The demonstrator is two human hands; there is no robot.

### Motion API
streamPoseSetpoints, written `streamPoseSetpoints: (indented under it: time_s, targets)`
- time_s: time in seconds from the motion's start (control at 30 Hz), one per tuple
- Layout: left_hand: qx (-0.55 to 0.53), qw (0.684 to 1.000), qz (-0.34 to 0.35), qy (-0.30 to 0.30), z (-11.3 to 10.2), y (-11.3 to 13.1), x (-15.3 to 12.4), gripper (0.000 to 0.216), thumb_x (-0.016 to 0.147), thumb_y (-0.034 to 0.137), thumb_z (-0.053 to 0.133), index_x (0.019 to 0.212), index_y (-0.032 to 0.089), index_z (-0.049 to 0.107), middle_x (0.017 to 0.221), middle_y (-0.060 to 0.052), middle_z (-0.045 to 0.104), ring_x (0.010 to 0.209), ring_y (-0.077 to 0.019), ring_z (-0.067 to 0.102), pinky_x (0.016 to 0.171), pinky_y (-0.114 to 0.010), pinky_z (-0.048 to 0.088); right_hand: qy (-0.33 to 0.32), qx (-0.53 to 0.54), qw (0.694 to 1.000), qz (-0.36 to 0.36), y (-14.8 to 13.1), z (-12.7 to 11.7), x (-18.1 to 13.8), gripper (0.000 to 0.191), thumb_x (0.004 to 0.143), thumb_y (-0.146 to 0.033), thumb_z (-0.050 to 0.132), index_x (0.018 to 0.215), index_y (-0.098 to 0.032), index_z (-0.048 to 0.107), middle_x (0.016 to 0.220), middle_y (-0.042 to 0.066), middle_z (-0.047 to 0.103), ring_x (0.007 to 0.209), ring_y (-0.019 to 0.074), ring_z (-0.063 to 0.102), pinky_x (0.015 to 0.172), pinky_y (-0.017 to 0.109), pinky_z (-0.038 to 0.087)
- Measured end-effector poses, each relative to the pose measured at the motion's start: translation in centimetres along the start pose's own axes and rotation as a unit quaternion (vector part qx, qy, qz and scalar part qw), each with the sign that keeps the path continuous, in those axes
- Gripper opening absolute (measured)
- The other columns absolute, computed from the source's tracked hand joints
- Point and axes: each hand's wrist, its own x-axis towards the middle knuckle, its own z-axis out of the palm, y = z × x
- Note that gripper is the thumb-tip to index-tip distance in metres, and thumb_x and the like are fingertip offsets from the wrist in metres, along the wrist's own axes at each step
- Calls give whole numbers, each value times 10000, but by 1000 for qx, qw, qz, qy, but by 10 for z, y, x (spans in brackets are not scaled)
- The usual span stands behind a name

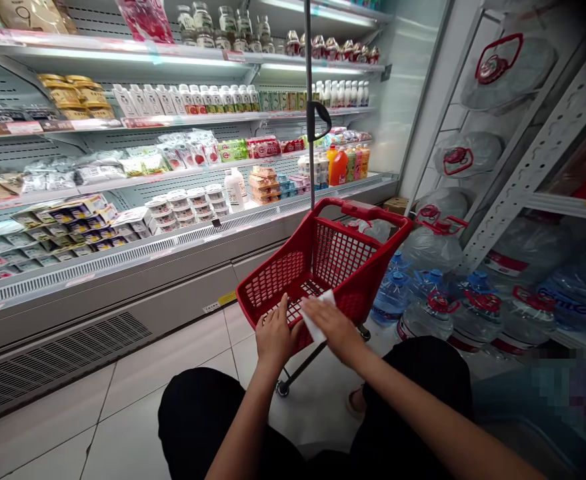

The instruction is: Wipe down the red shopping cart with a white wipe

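A red plastic shopping basket (343, 257) on small wheels stands on the tiled floor in front of my knees. My left hand (274, 335) grips the basket's near rim, fingers curled over its edge. My right hand (333, 327) presses a white cloth (314, 322) against the same rim, fingers closed on the cloth. A thin metal pole (309, 100) with a black handle rises from the basket's far side.
A long open cooler (123, 253) with dairy cups, bottles and packs runs along the left. Large water bottles (437, 307) with red handles stand on the floor and on a white rack (517, 173) to the right. White floor tiles (73, 413) lie at the lower left.
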Motion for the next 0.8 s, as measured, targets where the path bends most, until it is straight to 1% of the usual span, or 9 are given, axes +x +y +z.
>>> streamPoseSetpoints:
  time_s: [0.07, 0.13, 0.2, 0.3, 0.4, 0.47, 0.57, 0.7, 0.8]
  targets:
    - [-2, 1000, 7, 1, 0, -2, -2, 660, 1010, 328, 581, 1623, 230, 355, 1276, -100, 742, 1162, -247, 698, 1085, -406, 447, -14, 19, 999, -34, -22, 7, 4, 768, 953, -6, 350, 1668, -248, 210, 1656, 16, 405, 1550, 174, 325, 1261, 450, 360]
    - [0, 1000, 12, 0, -2, -6, -2, 667, 1005, 314, 585, 1622, 212, 354, 1283, -104, 739, 1171, -246, 696, 1084, -396, 450, -23, 24, 998, -53, -22, 5, 5, 758, 968, -22, 358, 1668, -263, 201, 1656, 4, 404, 1541, 163, 343, 1259, 438, 365]
    - [5, 1000, 10, -1, -3, -10, -1, 694, 1011, 423, 591, 1621, 189, 357, 1269, -123, 744, 1181, -268, 694, 1075, -406, 463, -23, 14, 998, -49, 2, -5, 2, 776, 958, -14, 360, 1669, -277, 196, 1641, 4, 429, 1522, 158, 380, 1251, 427, 376]
    - [8, 1000, 5, -1, -4, -13, 3, 743, 1015, 563, 552, 1621, 181, 355, 1253, -137, 748, 1185, -292, 695, 1064, -426, 479, -7, -36, 999, 22, 63, -33, -8, 837, 904, 28, 346, 1669, -283, 207, 1633, 23, 442, 1511, 171, 404, 1242, 437, 382]
    - [4, 1000, 11, 4, -2, -14, 6, 744, 1018, 578, 542, 1620, 183, 355, 1240, -130, 752, 1175, -290, 698, 1066, -430, 483, 9, -95, 990, 101, 115, -61, -18, 909, 834, 62, 356, 1668, -273, 224, 1653, 37, 410, 1534, 205, 365, 1259, 486, 339]
    - [2, 1000, 14, 7, -1, -14, 7, 745, 1017, 573, 546, 1616, 172, 360, 1223, -131, 755, 1168, -290, 698, 1067, -433, 484, 15, -107, 986, 125, 127, -68, -20, 934, 806, 69, 368, 1670, -254, 220, 1671, 40, 380, 1559, 219, 312, 1268, 499, 318]
    - [1, 1000, 14, 15, 0, -12, 7, 739, 1018, 562, 549, 1621, 182, 354, 1256, -132, 743, 1199, -295, 680, 1082, -449, 477, 19, -87, 988, 124, 107, -56, -17, 948, 788, 76, 359, 1674, -221, 198, 1675, 53, 374, 1578, 214, 259, 1272, 485, 317]
    - [6, 999, 12, 31, 1, -10, 5, 772, 1000, 553, 574, 1644, 215, 316, 1434, -131, 651, 1358, -327, 573, 1131, -476, 450, 0, -36, 998, 60, 39, -19, -9, 911, 833, 62, 340, 1678, -218, 146, 1683, 46, 355, 1581, 192, 246, 1271, 458, 331]
    - [9, 999, 10, 33, 1, -9, 2, 775, 991, 481, 597, 1656, 230, 288, 1565, -107, 536, 1448, -338, 481, 1173, -495, 419, -18, -3, 1000, 0, -5, -4, -6, 891, 857, 51, 343, 1677, -230, 138, 1697, 24, 321, 1581, 173, 240, 1268, 434, 341]
